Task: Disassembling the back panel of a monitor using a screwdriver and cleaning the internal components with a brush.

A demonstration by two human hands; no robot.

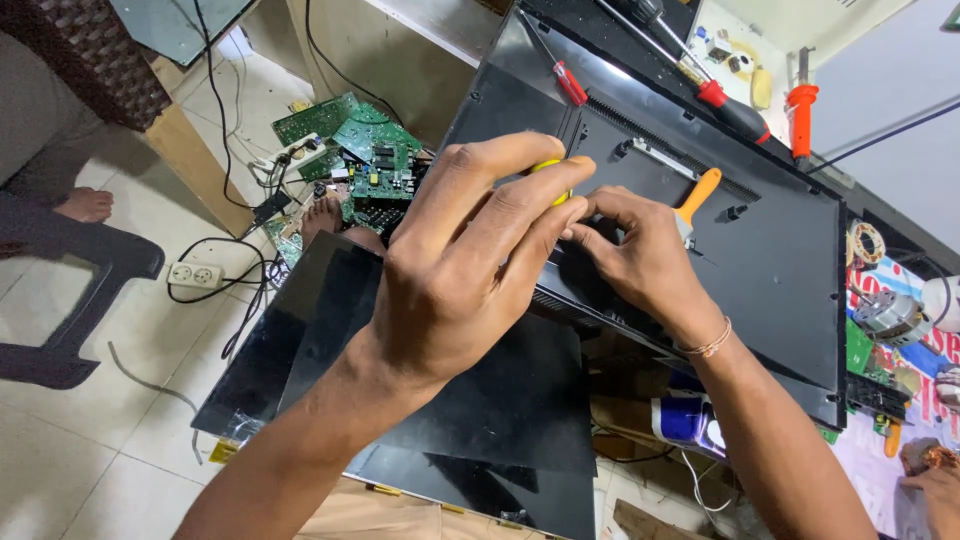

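My left hand [465, 270] is closed around a yellow-handled screwdriver [553, 170], of which only a bit of yellow shows between the fingers. My right hand [640, 255] rests fingertips-down on the black back cover of a flat-panel television [780, 250], right beside the left fingers, steadying the tool's tip, which is hidden. An orange-handled tool [697, 193] lies on the cover just behind my right hand. The television lies face down across a workbench, its near edge over the floor.
Red-handled screwdrivers [571, 84] [735, 110] and an orange tool [801, 108] lie at the cover's far edge. Green circuit boards [365, 150] and a power strip [195, 275] sit on the tiled floor. Black panels [480, 400] lean below. Another person's foot [85, 205] is at left.
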